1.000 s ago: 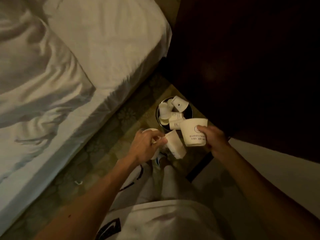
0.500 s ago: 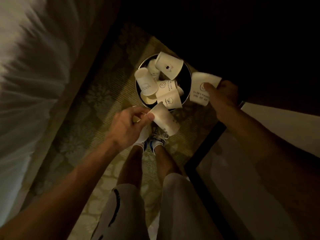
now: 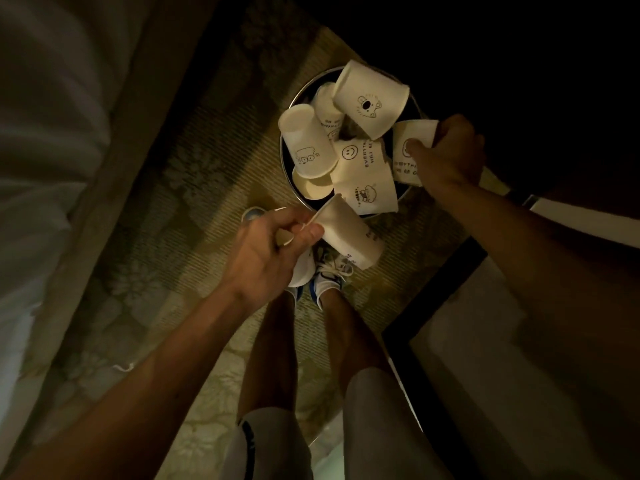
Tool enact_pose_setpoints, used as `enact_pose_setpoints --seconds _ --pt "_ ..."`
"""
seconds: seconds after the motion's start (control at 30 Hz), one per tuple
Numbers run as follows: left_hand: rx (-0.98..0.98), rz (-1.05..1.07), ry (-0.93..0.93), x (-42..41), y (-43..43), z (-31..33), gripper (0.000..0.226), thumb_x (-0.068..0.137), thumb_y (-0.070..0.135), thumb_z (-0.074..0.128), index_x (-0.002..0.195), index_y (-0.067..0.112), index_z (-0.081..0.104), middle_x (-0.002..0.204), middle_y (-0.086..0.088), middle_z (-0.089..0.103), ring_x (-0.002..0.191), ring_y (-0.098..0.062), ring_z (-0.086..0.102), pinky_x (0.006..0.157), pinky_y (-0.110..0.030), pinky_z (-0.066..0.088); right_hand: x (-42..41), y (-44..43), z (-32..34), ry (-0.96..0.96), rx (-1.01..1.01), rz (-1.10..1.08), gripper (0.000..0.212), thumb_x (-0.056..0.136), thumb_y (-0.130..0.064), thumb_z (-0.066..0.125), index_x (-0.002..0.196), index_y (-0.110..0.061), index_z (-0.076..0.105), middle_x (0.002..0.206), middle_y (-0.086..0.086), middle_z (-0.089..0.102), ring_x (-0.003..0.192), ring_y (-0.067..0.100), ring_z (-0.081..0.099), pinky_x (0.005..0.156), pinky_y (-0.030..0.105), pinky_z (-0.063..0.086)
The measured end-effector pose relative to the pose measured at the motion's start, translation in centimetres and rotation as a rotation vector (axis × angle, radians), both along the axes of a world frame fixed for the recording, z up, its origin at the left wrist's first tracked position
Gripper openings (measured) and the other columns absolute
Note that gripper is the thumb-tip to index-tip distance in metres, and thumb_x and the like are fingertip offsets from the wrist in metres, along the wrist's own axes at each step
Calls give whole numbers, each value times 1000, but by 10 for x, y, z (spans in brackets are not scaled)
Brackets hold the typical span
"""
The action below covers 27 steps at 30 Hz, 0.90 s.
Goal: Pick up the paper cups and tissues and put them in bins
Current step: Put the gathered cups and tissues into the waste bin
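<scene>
A round dark bin [image 3: 286, 168] stands on the carpet, piled with several white paper cups [image 3: 370, 98] printed with small drawings. My left hand [image 3: 266, 251] pinches the rim of a white paper cup [image 3: 349, 233] just in front of the bin's near edge, and a second cup [image 3: 301, 271] shows under its palm. My right hand [image 3: 446, 150] grips another printed paper cup [image 3: 408, 150] over the bin's right rim. No tissues show.
A bed with white sheets [image 3: 52, 133] runs along the left. Dark furniture [image 3: 519, 64] fills the upper right, and a dark-edged pale surface [image 3: 485, 341] lies at lower right. My legs and shoes [image 3: 329, 275] stand on patterned carpet [image 3: 194, 161] before the bin.
The view dropped from the bed toward the bin, which looks much closer. My right hand carried its cup to the bin's right rim. My left hand kept its cups.
</scene>
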State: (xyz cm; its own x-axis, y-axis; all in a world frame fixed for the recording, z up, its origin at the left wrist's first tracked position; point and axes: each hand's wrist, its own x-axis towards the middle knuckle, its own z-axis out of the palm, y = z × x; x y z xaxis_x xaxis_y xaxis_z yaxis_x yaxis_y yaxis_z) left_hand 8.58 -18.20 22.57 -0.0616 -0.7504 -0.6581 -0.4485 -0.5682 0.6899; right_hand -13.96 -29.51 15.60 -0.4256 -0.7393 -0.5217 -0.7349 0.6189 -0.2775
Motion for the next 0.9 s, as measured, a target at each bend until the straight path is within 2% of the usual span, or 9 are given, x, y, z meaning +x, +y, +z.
enact_pose_setpoints --seconds 0.07,0.2,0.37,0.47,0.53,0.63,0.7,0.83,0.9 --pt "16 14 -2 1 2 -2 2 93 35 63 91 35 64 80 21 61 82 5 57 69 -16 42 7 -2 -2 19 22 52 52 84 -31 74 126 -7 55 129 12 58 113 29 59 89 43 53" --pt "44 50 1 4 3 -1 3 93 36 62 93 33 65 84 22 61 87 1 57 75 -23 45 10 0 1 -23 -29 18 56 87 -42 68 126 -5 53 125 10 60 111 23 59 81 33 51" --pt "83 36 -16 6 -2 1 18 95 37 59 101 24 68 92 15 64 90 2 57 72 -21 45 -8 12 29 -155 -18 -158 43 96 -47 53 114 -9 61 98 -4 62 78 3 56 50 8 36" --pt "92 36 -3 3 -7 2 16 96 39 57 101 27 68 95 9 64 91 3 56 68 -10 42 -5 32 57 -314 -24 -99 21 94 -44 58 89 -24 59 85 -14 62 68 -9 59 52 8 41" --pt "86 60 45 -1 -8 5 14 96 38 57 98 30 68 96 8 64 89 5 57 67 -4 39 3 50 75 -462 25 -35 19 87 -49 64 86 -31 58 85 -17 63 70 -17 59 51 3 43" --pt "87 135 118 -7 -7 10 11 96 38 58 97 34 68 94 13 66 90 5 59 74 -14 46 14 72 94 -671 232 -13 58 59 -69 66 104 -35 57 97 -20 63 80 -17 60 58 7 47" --pt "96 189 149 -9 -5 12 9 95 36 59 96 35 68 92 14 67 91 3 61 77 -21 50 15 82 96 -784 331 -49 73 47 -64 71 112 -38 52 102 -21 62 84 -14 63 62 11 50" --pt "88 234 203 -14 -4 15 10 96 30 58 96 31 68 94 15 67 88 3 62 75 -13 49 10 91 92 -830 303 -34 63 54 -45 79 111 -41 52 112 -16 61 90 -10 64 65 10 51" --pt "79 243 223 -17 -5 15 12 98 28 56 101 30 67 92 10 67 88 5 60 73 -10 48 7 91 90 -774 270 -38 47 63 -49 73 105 -45 52 109 -15 60 83 -12 63 61 9 49"
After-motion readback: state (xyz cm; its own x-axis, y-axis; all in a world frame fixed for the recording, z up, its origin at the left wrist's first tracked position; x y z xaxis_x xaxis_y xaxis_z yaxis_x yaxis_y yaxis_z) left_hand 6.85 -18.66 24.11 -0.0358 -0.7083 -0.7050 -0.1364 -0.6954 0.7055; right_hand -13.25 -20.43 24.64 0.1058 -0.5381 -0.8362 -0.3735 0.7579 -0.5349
